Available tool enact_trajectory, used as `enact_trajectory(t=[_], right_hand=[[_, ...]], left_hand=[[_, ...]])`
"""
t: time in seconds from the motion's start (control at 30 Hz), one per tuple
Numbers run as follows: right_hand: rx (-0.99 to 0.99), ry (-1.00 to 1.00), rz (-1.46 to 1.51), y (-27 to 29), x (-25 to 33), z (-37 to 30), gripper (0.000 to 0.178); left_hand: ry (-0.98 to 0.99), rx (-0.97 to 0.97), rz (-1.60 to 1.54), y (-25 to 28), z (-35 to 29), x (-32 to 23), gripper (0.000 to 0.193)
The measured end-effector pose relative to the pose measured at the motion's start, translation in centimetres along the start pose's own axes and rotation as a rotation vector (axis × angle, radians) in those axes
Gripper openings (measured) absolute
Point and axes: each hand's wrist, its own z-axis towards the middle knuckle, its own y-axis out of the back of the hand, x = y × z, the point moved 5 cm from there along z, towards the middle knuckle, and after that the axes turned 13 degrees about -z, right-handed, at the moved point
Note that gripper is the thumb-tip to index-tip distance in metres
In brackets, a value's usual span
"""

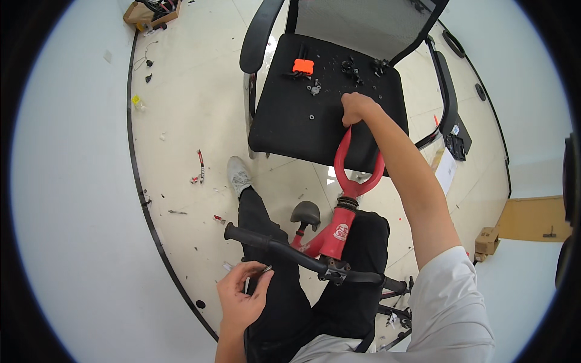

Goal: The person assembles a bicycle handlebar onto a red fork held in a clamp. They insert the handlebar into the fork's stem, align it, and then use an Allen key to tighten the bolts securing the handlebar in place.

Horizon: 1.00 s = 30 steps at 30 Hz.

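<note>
A small red bike frame (334,237) lies across my lap, its fork (340,158) pointing away over the edge of a chair seat. My right hand (358,109) is closed at the tip of the fork's left leg; its curled fingers hide that end. My left hand (245,293) is beside the black handlebar (290,251), pinching a small metal piece (267,268) between thumb and fingertips. A clamp (334,270) joins the handlebar to the frame. The bike's dark saddle (305,213) shows between my legs.
On the black chair seat (284,121) lie an orange item (303,66), black parts (351,69), and small metal hardware (315,89). Loose parts (200,166) dot the tiled floor at left. A box (152,13) stands far left; another bike's parts (396,311) are at lower right.
</note>
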Motion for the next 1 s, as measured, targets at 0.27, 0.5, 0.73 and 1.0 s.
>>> enact_trajectory(t=[0.27,0.5,0.73,1.0], right_hand=[[-0.063,-0.088,0.16,-0.9,-1.2,1.5,0.052],[-0.544,0.151,0.524,0.6,-1.5,-2.9,0.027],[-0.472,0.503,1.113,-0.6,2.8,-30.1,0.015],[-0.618,0.315,1.253,-8.2,7.7,-40.1,0.013]], left_hand=[[0.002,-0.006,0.004,-0.2,0.1,-0.3,0.016],[-0.028,0.065,0.043,-1.5,-1.0,-1.4,0.016],[-0.362,0.283,0.247,-5.5,-1.1,-5.9,0.019],[-0.465,0.325,0.353,-7.4,-2.6,-5.8,0.019]])
